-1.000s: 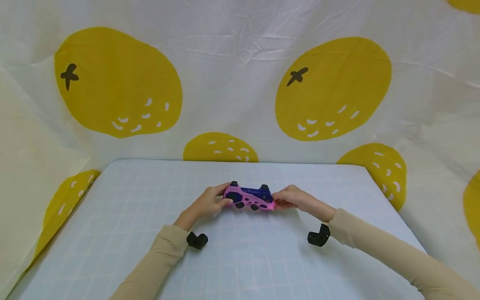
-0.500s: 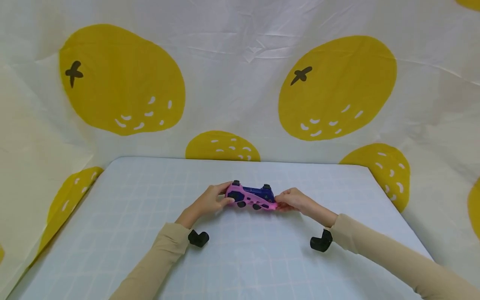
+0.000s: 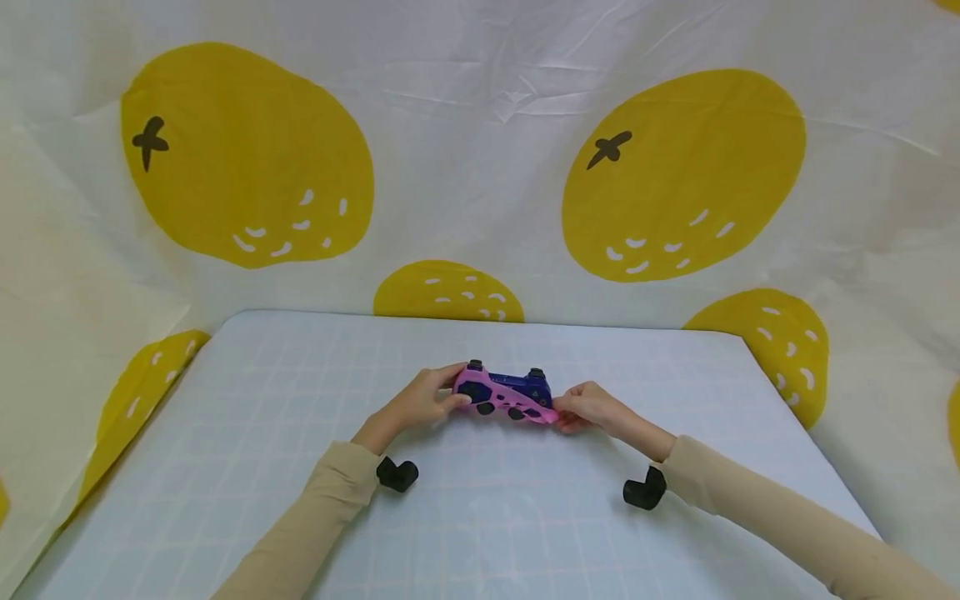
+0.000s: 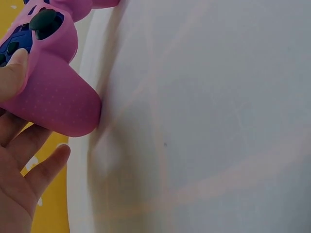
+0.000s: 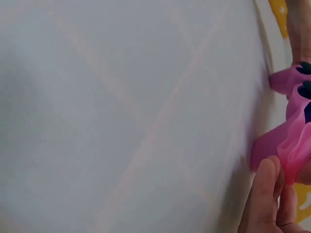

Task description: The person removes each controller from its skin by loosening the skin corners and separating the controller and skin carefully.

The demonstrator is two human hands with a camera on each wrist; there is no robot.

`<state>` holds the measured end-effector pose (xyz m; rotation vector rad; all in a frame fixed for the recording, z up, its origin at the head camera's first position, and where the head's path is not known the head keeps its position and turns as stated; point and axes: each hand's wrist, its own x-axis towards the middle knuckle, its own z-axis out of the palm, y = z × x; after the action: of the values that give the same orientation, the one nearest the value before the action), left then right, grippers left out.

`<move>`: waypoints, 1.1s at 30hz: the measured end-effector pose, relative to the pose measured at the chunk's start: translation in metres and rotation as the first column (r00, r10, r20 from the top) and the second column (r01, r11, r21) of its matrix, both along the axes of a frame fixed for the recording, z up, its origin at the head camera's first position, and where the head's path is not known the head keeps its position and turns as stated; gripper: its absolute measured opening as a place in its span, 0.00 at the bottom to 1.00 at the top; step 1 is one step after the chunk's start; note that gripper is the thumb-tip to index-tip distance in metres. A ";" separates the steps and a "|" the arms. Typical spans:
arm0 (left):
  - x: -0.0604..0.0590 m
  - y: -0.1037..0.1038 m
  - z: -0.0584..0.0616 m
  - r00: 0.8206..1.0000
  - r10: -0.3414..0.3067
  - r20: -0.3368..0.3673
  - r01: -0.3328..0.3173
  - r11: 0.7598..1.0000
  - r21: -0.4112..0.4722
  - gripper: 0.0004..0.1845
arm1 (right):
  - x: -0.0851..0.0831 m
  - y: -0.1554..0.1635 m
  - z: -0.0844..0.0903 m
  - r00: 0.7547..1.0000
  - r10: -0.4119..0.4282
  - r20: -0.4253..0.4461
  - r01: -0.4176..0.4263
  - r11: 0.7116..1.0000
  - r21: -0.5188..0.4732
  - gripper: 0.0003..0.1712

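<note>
A dark blue game controller [image 3: 519, 385] partly sits in a pink soft cover [image 3: 501, 402] near the middle of the table. My left hand [image 3: 422, 400] grips the controller's left end; in the left wrist view its thumb [image 4: 14, 73] lies over the blue button area and the pink grip [image 4: 63, 99] is covered. At the other end, my right hand [image 3: 588, 406] pinches the cover's edge, and blue controller surface shows above it. Folds of bunched pink cover [image 5: 294, 150] rise from the fingers in the right wrist view.
A pale checked cloth [image 3: 450, 517] covers the table. Behind it hangs a white sheet [image 3: 465, 167] printed with big yellow fruit. A black wrist device [image 3: 397, 474] sits at the left cuff, and another black device [image 3: 645, 488] at the right cuff.
My right hand shifts slightly right and down, drawing the cover's right end a little away from the controller. My left hand keeps its grip. The head view also shifts slightly.
</note>
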<state>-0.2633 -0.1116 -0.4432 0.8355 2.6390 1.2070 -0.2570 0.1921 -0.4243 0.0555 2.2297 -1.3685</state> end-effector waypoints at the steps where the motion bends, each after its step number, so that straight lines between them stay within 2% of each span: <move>1: 0.000 0.000 0.000 1.000 -0.003 -0.001 0.003 1.000 -0.001 0.33 | 0.000 0.000 -0.001 1.000 -0.002 -0.001 0.002 1.000 0.000 0.08; 8: 0.001 -0.002 -0.001 1.000 0.014 -0.002 -0.014 1.000 -0.007 0.33 | 0.000 0.001 -0.004 0.999 -0.020 0.034 0.021 0.999 -0.040 0.09; 15: 0.006 -0.003 -0.001 0.999 0.036 0.017 -0.036 0.999 -0.006 0.33 | 0.001 0.006 -0.001 0.992 -0.016 0.127 0.037 0.986 -0.162 0.15; 18: 0.008 -0.002 -0.001 0.998 0.050 0.036 -0.050 0.999 -0.004 0.33 | 0.001 0.008 0.001 0.989 -0.007 0.144 0.032 0.985 -0.171 0.17; 25: 0.007 0.001 0.000 0.999 0.042 0.011 -0.042 0.999 0.028 0.33 | 0.000 0.013 0.006 0.987 0.007 0.162 0.025 0.980 -0.199 0.15; 29: 0.006 0.002 -0.001 0.999 0.035 0.017 -0.036 0.999 0.040 0.34 | 0.001 0.015 0.006 0.993 0.004 0.118 0.019 0.980 -0.200 0.12; 33: 0.004 0.001 -0.002 1.000 0.023 0.011 -0.023 0.998 0.055 0.33 | 0.002 0.016 0.005 0.999 0.036 -0.017 -0.038 0.988 -0.153 0.16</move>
<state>-0.2588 -0.1109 -0.4450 0.8072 2.6253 1.2917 -0.2547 0.2079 -0.4191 -0.0495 2.1192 -1.5194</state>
